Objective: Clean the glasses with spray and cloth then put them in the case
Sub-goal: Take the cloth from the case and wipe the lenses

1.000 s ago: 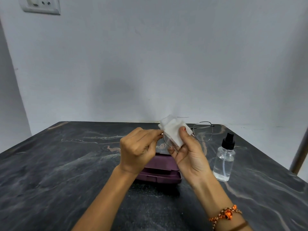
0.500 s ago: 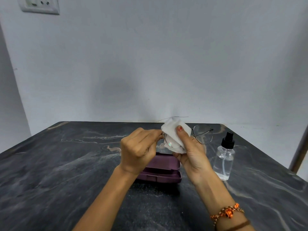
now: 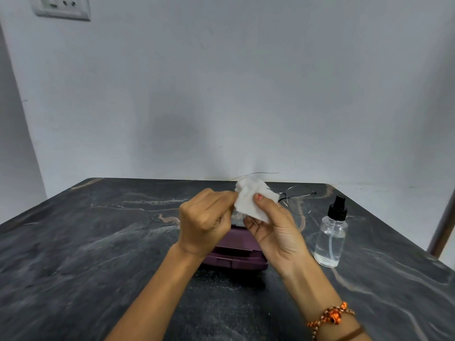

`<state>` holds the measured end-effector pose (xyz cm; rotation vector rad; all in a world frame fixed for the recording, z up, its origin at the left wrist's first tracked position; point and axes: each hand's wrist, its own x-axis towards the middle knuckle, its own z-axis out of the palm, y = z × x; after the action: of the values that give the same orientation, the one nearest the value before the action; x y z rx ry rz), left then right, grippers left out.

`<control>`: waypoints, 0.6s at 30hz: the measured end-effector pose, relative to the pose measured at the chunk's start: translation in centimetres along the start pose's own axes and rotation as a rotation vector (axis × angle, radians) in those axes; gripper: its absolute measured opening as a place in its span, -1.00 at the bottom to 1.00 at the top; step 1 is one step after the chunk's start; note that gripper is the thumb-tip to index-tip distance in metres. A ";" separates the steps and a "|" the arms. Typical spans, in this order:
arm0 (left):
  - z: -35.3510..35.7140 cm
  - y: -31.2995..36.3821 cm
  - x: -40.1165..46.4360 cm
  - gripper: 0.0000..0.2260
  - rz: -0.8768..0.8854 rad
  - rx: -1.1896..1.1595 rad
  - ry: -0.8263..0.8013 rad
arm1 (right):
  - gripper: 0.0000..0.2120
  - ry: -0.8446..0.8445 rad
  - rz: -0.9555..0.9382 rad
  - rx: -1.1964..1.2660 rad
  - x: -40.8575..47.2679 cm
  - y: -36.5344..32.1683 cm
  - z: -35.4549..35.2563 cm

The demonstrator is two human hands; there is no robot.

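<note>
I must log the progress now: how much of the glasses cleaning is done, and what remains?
Spraying looks done: the spray bottle stands alone on the table. In hand: the left hand holds the glasses while the right hand presses the white cloth over one lens. Left: finishing the wiping and putting them into the purple case.
</note>
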<state>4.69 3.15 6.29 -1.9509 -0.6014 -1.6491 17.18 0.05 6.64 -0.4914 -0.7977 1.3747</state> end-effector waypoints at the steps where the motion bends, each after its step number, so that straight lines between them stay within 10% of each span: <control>1: -0.1 -0.1 0.0 -0.79 -0.009 0.003 0.005 | -0.72 -0.016 -0.002 -0.014 0.0 0.0 -0.1; 12: 0.1 -0.6 -0.4 -0.94 -0.041 -0.031 0.013 | -0.82 0.129 -0.120 -0.159 -0.2 -0.8 -0.3; 18: 0.5 -0.2 -0.3 -0.96 0.006 -0.045 -0.020 | -0.81 0.125 -0.077 0.151 0.2 -0.4 -0.2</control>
<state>4.91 3.59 5.91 -2.0015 -0.5698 -1.6545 17.61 0.20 6.88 -0.4196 -0.6004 1.3084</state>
